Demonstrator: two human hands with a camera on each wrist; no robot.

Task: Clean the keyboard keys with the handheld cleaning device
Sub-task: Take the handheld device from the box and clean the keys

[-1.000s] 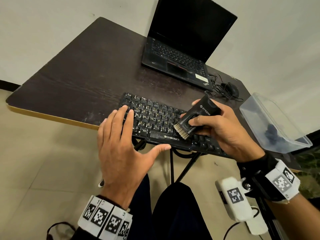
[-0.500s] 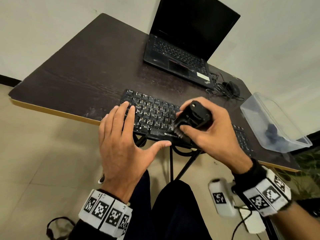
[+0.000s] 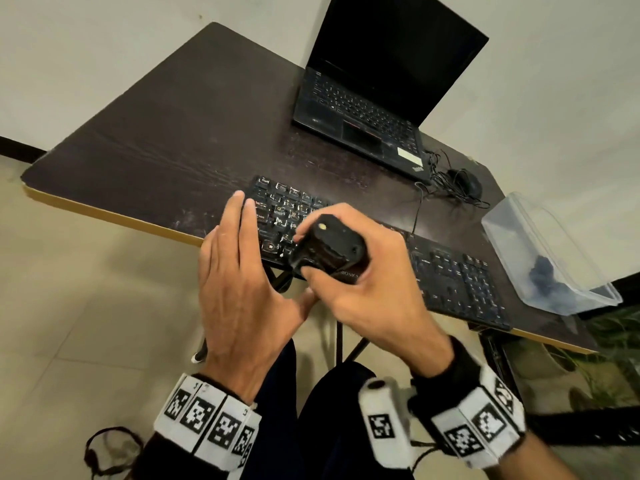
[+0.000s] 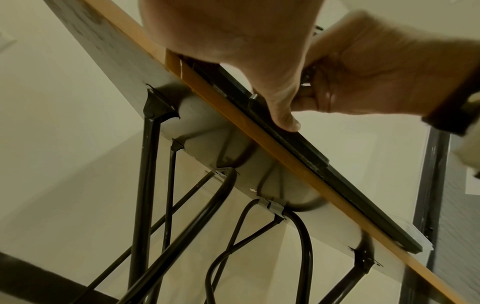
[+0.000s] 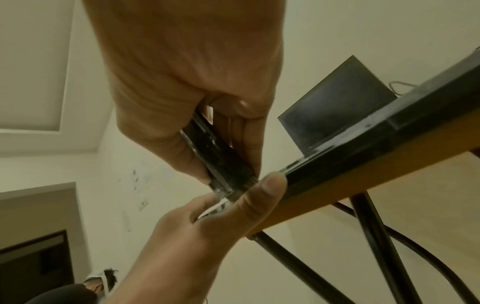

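A black keyboard (image 3: 460, 282) lies along the near edge of the dark table (image 3: 194, 133). My right hand (image 3: 360, 282) grips a black handheld cleaning device (image 3: 329, 249) and holds it nearly upright over the keyboard's left-middle keys; its brush end points down and is hidden. In the right wrist view the cleaning device (image 5: 218, 160) meets the keyboard's front edge (image 5: 363, 148). My left hand (image 3: 239, 271) lies flat with straight fingers on the keyboard's left end, thumb (image 4: 283, 115) against its front edge.
An open black laptop (image 3: 374, 98) stands at the back of the table. A wired mouse (image 3: 467, 185) with tangled cable sits to its right. A clear plastic container (image 3: 547, 254) holding something dark rests at the table's right edge. Black metal table legs (image 4: 145, 185) run below.
My right hand has carried the cleaning device leftward along the keyboard and tipped it from slanted to nearly upright, hiding the bristles. My left hand has stayed on the keyboard's left end.
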